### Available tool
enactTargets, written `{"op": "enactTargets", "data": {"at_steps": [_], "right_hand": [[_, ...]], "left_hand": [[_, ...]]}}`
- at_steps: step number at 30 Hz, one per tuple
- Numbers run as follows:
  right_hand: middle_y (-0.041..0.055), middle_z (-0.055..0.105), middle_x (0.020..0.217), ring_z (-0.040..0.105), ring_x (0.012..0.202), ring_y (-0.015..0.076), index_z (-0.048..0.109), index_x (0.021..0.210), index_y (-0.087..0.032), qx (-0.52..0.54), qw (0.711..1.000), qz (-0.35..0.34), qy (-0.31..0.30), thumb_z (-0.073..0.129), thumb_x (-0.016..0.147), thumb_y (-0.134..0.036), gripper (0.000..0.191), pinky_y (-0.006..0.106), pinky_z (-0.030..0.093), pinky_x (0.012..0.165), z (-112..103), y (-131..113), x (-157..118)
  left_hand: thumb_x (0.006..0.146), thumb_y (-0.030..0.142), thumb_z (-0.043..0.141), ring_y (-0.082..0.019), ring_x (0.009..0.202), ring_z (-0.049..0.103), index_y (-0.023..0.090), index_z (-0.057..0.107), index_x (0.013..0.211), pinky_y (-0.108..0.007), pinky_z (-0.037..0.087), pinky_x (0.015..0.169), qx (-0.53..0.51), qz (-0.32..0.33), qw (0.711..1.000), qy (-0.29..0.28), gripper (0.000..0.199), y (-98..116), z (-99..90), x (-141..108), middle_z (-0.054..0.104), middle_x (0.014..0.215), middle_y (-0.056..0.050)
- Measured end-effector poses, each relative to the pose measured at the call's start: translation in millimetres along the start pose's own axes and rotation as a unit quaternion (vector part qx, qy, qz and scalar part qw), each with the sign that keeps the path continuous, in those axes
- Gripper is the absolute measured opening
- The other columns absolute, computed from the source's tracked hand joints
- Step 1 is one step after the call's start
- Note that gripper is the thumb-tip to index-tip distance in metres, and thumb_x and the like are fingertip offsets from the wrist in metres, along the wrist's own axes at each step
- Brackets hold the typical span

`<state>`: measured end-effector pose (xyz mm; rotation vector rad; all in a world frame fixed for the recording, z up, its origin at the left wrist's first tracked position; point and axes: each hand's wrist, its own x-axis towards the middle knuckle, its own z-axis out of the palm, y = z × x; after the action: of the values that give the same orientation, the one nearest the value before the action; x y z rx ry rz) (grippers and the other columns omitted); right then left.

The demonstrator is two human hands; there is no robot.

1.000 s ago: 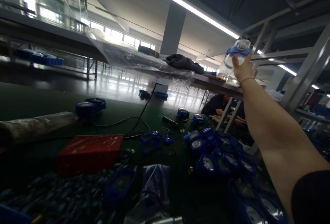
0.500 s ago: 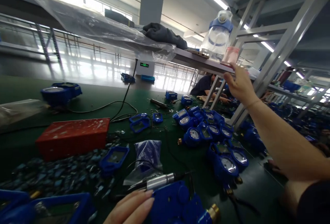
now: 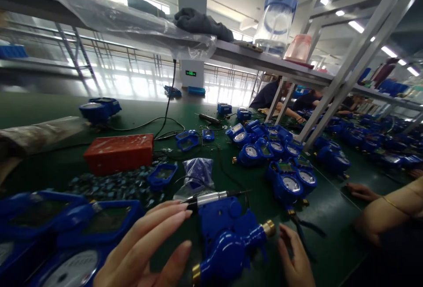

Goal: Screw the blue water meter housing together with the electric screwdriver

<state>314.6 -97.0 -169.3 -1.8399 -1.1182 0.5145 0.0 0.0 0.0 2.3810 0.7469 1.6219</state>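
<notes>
My left hand is beside a blue water meter, its fingers stretched out and the thumb apart, holding nothing. The meter lies with its smooth rounded body upward and brass threaded ends pointing left and right. Close to its right brass end, my right hand has loosely bent, parted fingers and nothing visible in them. A silver and black electric screwdriver lies just behind the meter, near my left fingertips. Blue meters with display frames fill the lower left, partly cut off by the picture's edge.
A red box stands behind scattered small dark parts. Near it lies a plastic bag of purple-blue pieces. Several finished-looking meters and pliers lie right. A co-worker's hand rests farther right. Above, a shelf holds a pink cup.
The arm that reached up to the shelf at the pink cup is gone from there. My right hand now shows beside the meter. The view has tilted down, showing more of my left hand.
</notes>
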Motion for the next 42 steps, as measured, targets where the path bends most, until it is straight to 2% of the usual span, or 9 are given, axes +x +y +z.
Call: {"op": "enactTargets", "data": {"at_steps": [4, 8, 12, 16, 19, 25, 31, 37, 42], "right_hand": [[0.0079, 0.052, 0.128, 0.050, 0.119, 0.0246, 0.046, 0.126, -0.024, 0.020, 0.996, 0.007, -0.088, 0.038, 0.090, -0.057, 0.050, 0.038, 0.043, 0.100, 15.8, 7.6, -17.3], [0.0065, 0.054, 0.124, 0.048, 0.119, 0.0241, 0.048, 0.121, -0.025, 0.028, 0.994, 0.002, -0.109, 0.038, 0.091, -0.055, 0.044, 0.039, 0.036, 0.103, 17.0, 8.2, -18.6], [0.0060, 0.055, 0.124, 0.048, 0.118, 0.0248, 0.048, 0.122, -0.026, 0.037, 0.991, -0.009, -0.130, 0.040, 0.090, -0.056, 0.044, 0.041, 0.036, 0.101, 12.6, 8.8, -18.7], [0.0053, 0.057, 0.122, 0.046, 0.118, 0.0263, 0.052, 0.118, -0.026, 0.003, 0.988, -0.062, -0.144, 0.042, 0.090, -0.054, 0.041, 0.045, 0.035, 0.101, 9.3, 8.8, -21.9], [0.0050, 0.057, 0.124, 0.048, 0.118, 0.0259, 0.052, 0.120, -0.027, -0.005, 0.986, -0.065, -0.150, 0.039, 0.092, -0.052, 0.040, 0.046, 0.036, 0.101, 6.4, 10.3, -23.5], [0.0049, 0.061, 0.122, 0.054, 0.116, 0.0271, 0.059, 0.115, -0.028, -0.024, 0.986, -0.078, -0.142, 0.039, 0.090, -0.056, 0.043, 0.043, 0.047, 0.094, 5.2, 17.9, -22.3], [0.0045, 0.062, 0.123, 0.055, 0.115, 0.0283, 0.059, 0.116, -0.028, -0.043, 0.988, -0.070, -0.134, 0.039, 0.089, -0.058, 0.045, 0.047, 0.047, 0.095, 7.9, 19.6, -19.6], [0.0057, 0.066, 0.115, 0.060, 0.109, 0.0265, 0.063, 0.114, -0.026, -0.039, 0.985, -0.098, -0.137, 0.046, 0.088, -0.054, 0.042, 0.037, 0.051, 0.089, 7.4, 33.2, -17.7], [0.0107, 0.069, 0.106, 0.063, 0.103, 0.0281, 0.066, 0.109, -0.020, 0.060, 0.992, -0.054, -0.097, 0.050, 0.084, -0.058, 0.049, 0.033, 0.053, 0.083, 9.0, 34.7, -24.4]], "left_hand": [[0.080, 0.005, 0.059, -0.022, 0.109, 0.056, 0.024, 0.051, 0.124, -0.036, 0.047, 0.095, 0.027, -0.011, 0.999, -0.032, 0.048, 14.5, 3.6, 7.5, 0.060, 0.115, -0.004], [0.087, 0.025, 0.058, -0.020, 0.109, 0.055, 0.031, 0.050, 0.123, -0.034, 0.047, 0.093, 0.018, -0.213, 0.971, -0.103, 0.037, 14.3, 22.1, -24.9, 0.056, 0.119, -0.003], [0.089, 0.048, 0.051, -0.026, 0.121, 0.048, 0.030, 0.042, 0.129, -0.043, 0.041, 0.102, -0.092, -0.458, 0.883, -0.051, 0.045, 12.8, 46.6, -73.6, 0.047, 0.133, -0.006], [0.088, 0.056, 0.047, -0.028, 0.127, 0.043, 0.023, 0.039, 0.133, -0.044, 0.032, 0.109, -0.258, -0.593, 0.762, 0.017, 0.057, -0.7, 67.6, -84.7, 0.043, 0.139, -0.011], [0.086, 0.050, 0.057, -0.028, 0.127, 0.045, 0.018, 0.033, 0.137, -0.041, 0.031, 0.110, -0.344, -0.601, 0.721, 0.007, 0.065, -14.6, 80.5, -71.0, 0.047, 0.135, -0.015], [0.076, 0.031, 0.074, -0.032, 0.102, 0.063, 0.022, 0.021, 0.142, -0.047, 0.051, 0.088, -0.424, -0.570, 0.703, -0.024, 0.086, -19.7, 101.3, -61.7, 0.056, 0.122, -0.018], [0.074, 0.024, 0.074, -0.033, 0.112, 0.056, 0.024, 0.027, 0.138, -0.046, 0.048, 0.093, -0.420, -0.562, 0.713, 0.024, 0.080, -16.6, 101.0, -73.3, 0.050, 0.127, -0.017], [0.074, 0.021, 0.075, -0.033, 0.115, 0.053, 0.024, 0.028, 0.137, -0.047, 0.045, 0.097, -0.453, -0.526, 0.719, 0.041, 0.079, -20.6, 96.9, -81.3, 0.049, 0.129, -0.015], [0.066, 0.021, 0.079, -0.036, 0.120, 0.048, 0.027, 0.030, 0.136, -0.048, 0.045, 0.097, -0.511, -0.451, 0.731, -0.008, 0.085, -17.2, 91.2, -82.1, 0.047, 0.132, -0.012]]}}
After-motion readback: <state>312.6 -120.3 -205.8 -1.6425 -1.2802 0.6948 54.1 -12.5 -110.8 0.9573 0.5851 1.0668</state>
